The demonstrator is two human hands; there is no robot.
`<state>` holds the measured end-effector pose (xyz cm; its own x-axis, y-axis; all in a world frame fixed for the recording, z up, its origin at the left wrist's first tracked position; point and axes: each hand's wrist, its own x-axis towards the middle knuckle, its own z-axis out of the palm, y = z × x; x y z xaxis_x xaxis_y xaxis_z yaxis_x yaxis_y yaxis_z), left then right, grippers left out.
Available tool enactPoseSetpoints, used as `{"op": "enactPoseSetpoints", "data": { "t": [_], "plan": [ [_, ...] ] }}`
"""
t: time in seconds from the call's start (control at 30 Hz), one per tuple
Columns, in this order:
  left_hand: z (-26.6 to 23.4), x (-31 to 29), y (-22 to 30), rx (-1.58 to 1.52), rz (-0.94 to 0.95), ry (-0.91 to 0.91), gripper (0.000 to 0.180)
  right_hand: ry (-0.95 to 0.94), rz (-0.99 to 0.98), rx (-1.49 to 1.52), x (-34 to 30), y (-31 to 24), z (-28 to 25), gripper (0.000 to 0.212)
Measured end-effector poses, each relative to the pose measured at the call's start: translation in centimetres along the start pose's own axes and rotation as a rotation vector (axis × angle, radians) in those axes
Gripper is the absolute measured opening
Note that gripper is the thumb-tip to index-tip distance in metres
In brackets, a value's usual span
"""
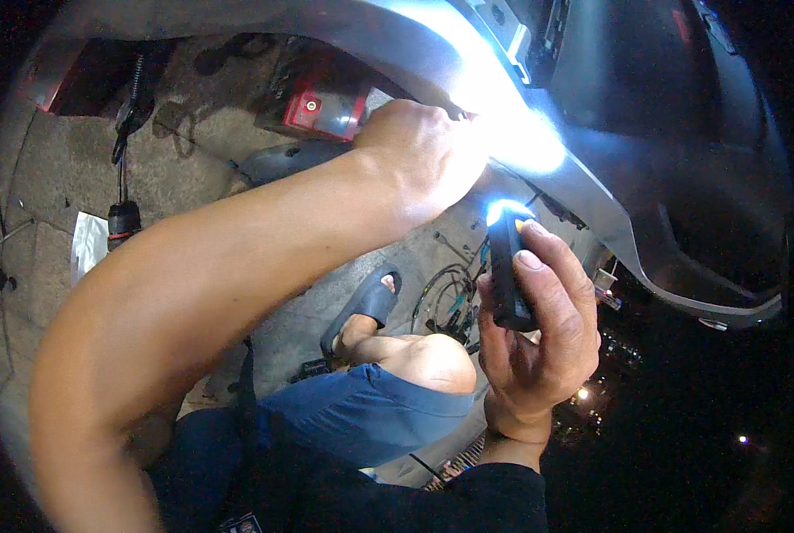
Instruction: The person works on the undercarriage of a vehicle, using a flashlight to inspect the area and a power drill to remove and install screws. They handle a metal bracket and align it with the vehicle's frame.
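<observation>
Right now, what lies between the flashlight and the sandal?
In the head view, from flashlight to sandal: the thumb of the right hand, then coiled cables on the floor.

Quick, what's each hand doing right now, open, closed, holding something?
Left hand: curled, at the panel; its grip can't be told, fingertips hidden.
Right hand: closed on a lit flashlight.

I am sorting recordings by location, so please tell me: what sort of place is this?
Probably a vehicle repair area: a grey panel like vehicle bodywork, cables lying on the ground, and a lit flashlight in the right hand.
</observation>
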<state>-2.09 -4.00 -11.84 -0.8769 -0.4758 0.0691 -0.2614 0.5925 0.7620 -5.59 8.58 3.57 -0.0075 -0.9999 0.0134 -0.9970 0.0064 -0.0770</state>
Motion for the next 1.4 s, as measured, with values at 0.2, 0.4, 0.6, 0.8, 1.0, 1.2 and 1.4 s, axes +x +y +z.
{"op": "enactPoseSetpoints", "data": {
  "t": [0.2, 0.4, 0.6, 0.8, 1.0, 1.2, 1.4],
  "plan": [
    [0.6, -0.9, 0.5, 0.117, -0.017, 0.027, 0.045, 0.029, -0.028, 0.125, -1.6, 0.4, 1.1, 0.046],
    [-0.1, -0.7, 1.6, 0.174, -0.058, -0.09, 0.052, -0.008, -0.069, 0.096, -2.5, 0.1, 1.9, 0.05],
    [-0.1, -0.6, 1.7, 0.134, -0.046, -0.042, 0.045, 0.19, -0.243, 0.128, -2.0, 1.9, 3.0, 0.035],
    [0.6, -0.6, 0.7, 0.087, -0.149, 0.071, 0.048, 0.117, -0.188, 0.187, -2.5, 1.7, 3.1, 0.042],
    [0.7, 0.5, 0.1, 0.104, -0.049, 0.042, 0.033, 0.002, -0.071, 0.23, -3.5, 0.7, 2.4, 0.054],
    [0.4, -0.1, 0.2, 0.071, -0.082, 0.054, 0.029, 0.001, -0.054, 0.237, -3.8, 0.5, 2.3, 0.055],
    [0.5, 0.1, 0.3, 0.113, -0.018, 0.068, 0.03, -0.034, -0.044, 0.234, -3.7, 0.9, 2.0, 0.056]
  ]
}}
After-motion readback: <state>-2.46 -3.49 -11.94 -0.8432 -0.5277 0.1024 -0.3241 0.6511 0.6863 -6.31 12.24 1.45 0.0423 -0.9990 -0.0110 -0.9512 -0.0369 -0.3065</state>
